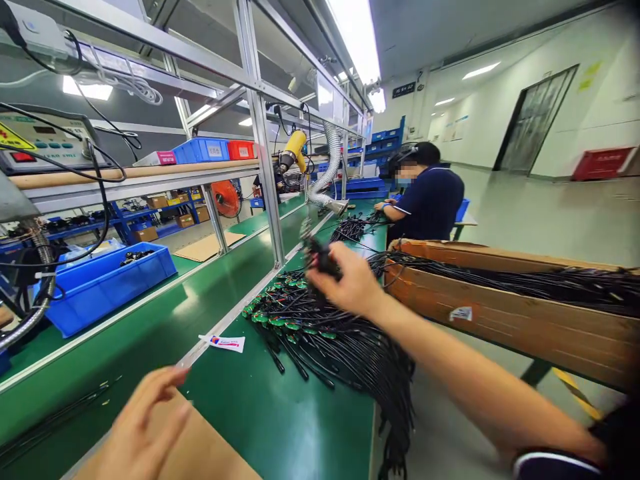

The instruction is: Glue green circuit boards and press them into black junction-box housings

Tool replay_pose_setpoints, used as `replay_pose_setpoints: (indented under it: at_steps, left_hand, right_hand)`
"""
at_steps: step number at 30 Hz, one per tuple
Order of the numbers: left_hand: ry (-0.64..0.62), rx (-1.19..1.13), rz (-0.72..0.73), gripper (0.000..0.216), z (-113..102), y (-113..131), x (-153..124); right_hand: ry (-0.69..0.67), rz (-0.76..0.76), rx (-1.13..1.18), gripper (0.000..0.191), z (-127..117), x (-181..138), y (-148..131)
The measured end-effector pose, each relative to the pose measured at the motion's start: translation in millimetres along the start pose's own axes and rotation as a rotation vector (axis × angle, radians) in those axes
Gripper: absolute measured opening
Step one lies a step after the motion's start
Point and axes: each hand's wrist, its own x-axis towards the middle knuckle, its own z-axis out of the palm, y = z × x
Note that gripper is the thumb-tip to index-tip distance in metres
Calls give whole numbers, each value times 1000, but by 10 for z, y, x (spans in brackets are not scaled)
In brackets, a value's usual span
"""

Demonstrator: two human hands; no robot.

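My right hand (350, 280) is closed on a small bunch of black cables (325, 260), blurred by motion, above the bench. Right below it lies a big pile of black cables (350, 353), with small green circuit boards (285, 325) at their ends; the other ends hang over the bench's front edge. At lower left my left hand (145, 427) holds nothing, thumb and fingers apart, over a sheet of brown cardboard (200, 447). A small white printed tube or packet (225, 343) lies between my hands, near the metal strip.
A long cardboard box (480, 307) full of black cables stands at right. A blue bin (110, 287) sits at left below the shelf. Along the bench rise aluminium posts (265, 173), near a yellow heat gun (295, 150) and an extraction hose (331, 160). A co-worker (430, 193) sits farther along.
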Motion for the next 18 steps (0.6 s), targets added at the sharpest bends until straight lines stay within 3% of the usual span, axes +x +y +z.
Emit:
replay_pose_setpoints:
  at_steps: [2,3,4,6,8,10,12,15,18]
  left_hand:
    - [-245,-260,2,60,379,577,80]
    - [-366,-334,3,60,541,782,77]
    - [-406,-350,6,54,664,921,55]
    - [-426,-309,36,43,750,1025,-15]
    - [-414,-254,103,34,622,1003,-88]
    - [-406,-214,186,27,345,993,-145]
    - [-391,-175,293,24,27,1059,-180]
    - [-378,-152,485,26,-347,1233,-177]
    - [-302,-174,537,21,-535,1312,-127]
  right_hand:
    - [48,-246,53,21,165,-271,-608]
    - [56,-357,79,17,262,-416,-872]
    - [31,-384,115,14,347,-551,-1100]
    - [-69,-353,251,18,420,-749,-1438]
    - [-166,-332,418,26,325,-811,-1621]
    - [-226,-400,605,34,119,-722,-1634]
    - [-245,-440,795,37,-53,-510,-1471]
    - [-200,-147,844,38,3,-135,-1040]
    - [-457,89,739,55,344,40,-712]
